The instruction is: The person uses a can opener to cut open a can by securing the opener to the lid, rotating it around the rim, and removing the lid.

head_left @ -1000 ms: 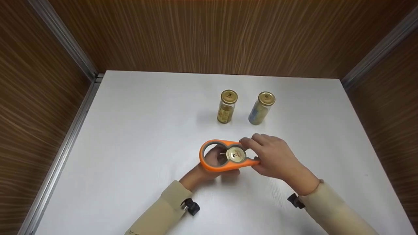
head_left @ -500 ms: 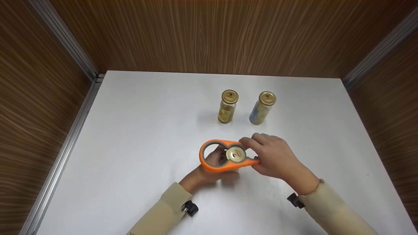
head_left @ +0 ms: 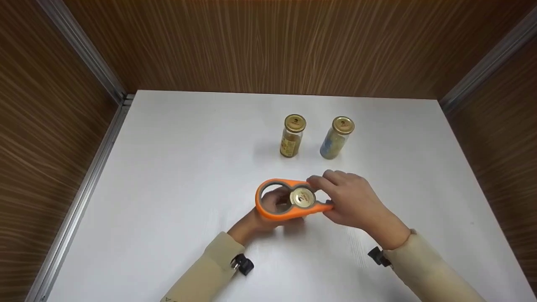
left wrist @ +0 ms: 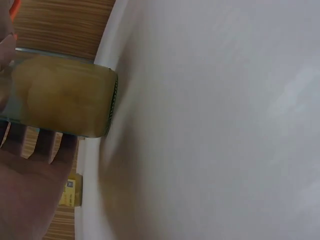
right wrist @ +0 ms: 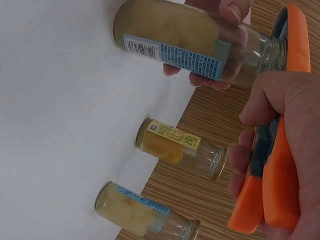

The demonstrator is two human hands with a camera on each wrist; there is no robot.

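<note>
Left hand [head_left: 268,209] wraps jar [right wrist: 190,40]; right hand [head_left: 352,201] clamps orange opener [head_left: 277,212] on gold lid [head_left: 302,197]. Seating probably partial; slip risk when twisting.

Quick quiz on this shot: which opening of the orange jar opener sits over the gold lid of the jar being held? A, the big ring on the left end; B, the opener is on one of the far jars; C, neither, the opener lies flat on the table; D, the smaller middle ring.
D: in the head view the gold lid fills the smaller ring of the orange jar opener, while its big ring is empty.
</note>
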